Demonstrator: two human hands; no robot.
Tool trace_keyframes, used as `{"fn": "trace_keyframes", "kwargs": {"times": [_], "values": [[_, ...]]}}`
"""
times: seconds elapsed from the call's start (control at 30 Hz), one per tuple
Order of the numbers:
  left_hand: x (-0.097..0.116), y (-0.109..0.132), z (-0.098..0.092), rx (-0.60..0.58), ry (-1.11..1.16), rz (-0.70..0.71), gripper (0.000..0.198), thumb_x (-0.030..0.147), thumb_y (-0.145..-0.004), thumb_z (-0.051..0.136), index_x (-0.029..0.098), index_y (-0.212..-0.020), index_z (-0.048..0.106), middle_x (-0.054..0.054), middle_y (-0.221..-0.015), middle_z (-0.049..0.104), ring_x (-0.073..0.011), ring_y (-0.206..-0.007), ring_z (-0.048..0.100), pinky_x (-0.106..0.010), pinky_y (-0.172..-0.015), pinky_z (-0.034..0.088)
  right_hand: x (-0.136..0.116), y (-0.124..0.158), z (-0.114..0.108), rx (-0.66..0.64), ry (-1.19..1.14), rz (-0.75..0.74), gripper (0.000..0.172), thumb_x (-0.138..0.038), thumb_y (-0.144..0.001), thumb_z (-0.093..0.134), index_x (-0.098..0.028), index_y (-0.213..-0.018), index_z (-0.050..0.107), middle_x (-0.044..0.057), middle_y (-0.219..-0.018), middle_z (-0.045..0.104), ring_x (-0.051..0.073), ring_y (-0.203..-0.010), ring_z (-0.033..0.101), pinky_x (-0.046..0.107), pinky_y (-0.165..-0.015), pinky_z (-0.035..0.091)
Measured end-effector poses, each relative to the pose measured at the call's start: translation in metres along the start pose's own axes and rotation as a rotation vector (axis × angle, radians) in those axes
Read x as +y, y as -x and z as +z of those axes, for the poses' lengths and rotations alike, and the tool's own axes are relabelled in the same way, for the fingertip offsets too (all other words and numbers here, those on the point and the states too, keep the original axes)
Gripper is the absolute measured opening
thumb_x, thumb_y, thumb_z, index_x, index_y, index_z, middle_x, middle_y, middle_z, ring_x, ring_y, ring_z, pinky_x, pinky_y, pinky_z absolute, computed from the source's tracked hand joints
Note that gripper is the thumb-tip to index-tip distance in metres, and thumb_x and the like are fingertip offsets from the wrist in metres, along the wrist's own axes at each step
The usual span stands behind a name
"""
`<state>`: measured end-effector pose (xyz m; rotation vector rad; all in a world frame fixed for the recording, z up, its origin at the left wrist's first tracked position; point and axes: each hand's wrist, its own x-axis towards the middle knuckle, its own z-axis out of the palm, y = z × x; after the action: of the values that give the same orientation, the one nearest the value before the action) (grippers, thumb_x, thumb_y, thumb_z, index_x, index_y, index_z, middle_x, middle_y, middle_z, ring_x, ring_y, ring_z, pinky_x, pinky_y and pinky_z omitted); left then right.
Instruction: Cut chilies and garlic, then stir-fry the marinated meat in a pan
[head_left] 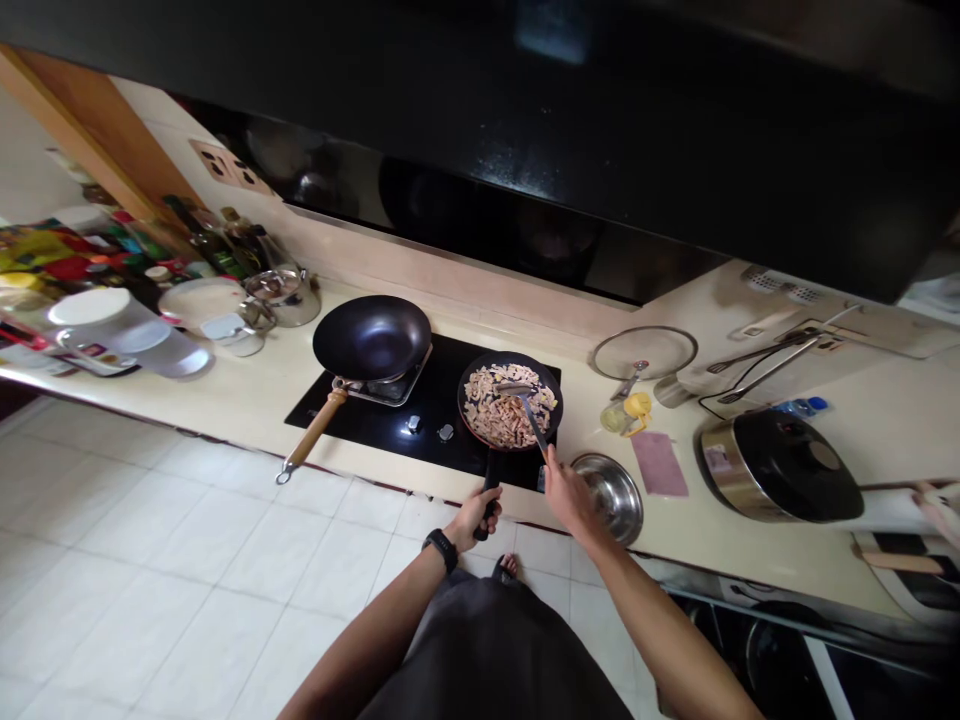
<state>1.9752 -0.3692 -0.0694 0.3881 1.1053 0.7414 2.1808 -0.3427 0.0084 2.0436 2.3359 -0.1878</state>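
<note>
The left hand [474,520], with a black watch [440,550] on its wrist, is closed around the black handle [489,490] of a dark frying pan [510,368]. The grip is firm, with the fingers wrapped underneath. The right hand [570,497] is pressed together on the end of a metal spatula [534,420], whose blade rests in the pan on pale sliced food [495,418]. The food lies inside the pan, just ahead of both grips.

The pan sits on the right side of a black glass hob [352,425], set into the desk [225,400]. A dark wok [371,338] with a wooden handle [315,428] stands on the left side. A steel bowl [606,498] sits near the desk's front edge, just beside the right hand. Farther right lie a pink mat [660,463] and a rice cooker [780,465].
</note>
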Motion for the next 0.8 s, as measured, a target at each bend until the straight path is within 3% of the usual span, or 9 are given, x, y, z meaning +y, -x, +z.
{"fn": "trace_keyframes", "kwargs": {"times": [0.43,0.67,0.8], "values": [[-0.001,0.0,0.001,-0.012,0.002,0.007,0.037,0.047,-0.079,0.071,0.023,-0.086,0.043,0.007,-0.058,0.053,-0.0049,-0.037,0.038,-0.019,-0.038,0.026,-0.02,-0.009,-0.002,-0.067,0.015,-0.052,0.055,-0.025,-0.105,0.031,-0.011,-0.158,0.029,0.018,-0.101,0.073,0.024,-0.088,0.073,0.031,-0.073,0.052],[-0.001,0.002,0.003,-0.005,-0.009,0.02,0.04,0.049,-0.079,0.071,0.023,-0.087,0.043,0.008,-0.059,0.053,-0.0047,-0.037,0.038,-0.019,-0.039,0.027,0.01,0.045,-0.006,-0.038,-0.039,-0.09,0.054,-0.026,-0.105,0.029,-0.011,-0.157,0.034,0.017,-0.105,0.075,0.023,-0.089,0.073,0.03,-0.074,0.053],[-0.001,0.002,0.002,-0.006,-0.01,0.017,0.04,0.05,-0.079,0.071,0.023,-0.087,0.043,0.008,-0.059,0.053,-0.0047,-0.038,0.037,-0.018,-0.038,0.026,0.004,0.045,-0.002,-0.069,-0.038,-0.095,0.054,-0.023,-0.104,0.028,-0.009,-0.155,0.037,0.018,-0.104,0.075,0.024,-0.089,0.073,0.031,-0.073,0.053]]}}
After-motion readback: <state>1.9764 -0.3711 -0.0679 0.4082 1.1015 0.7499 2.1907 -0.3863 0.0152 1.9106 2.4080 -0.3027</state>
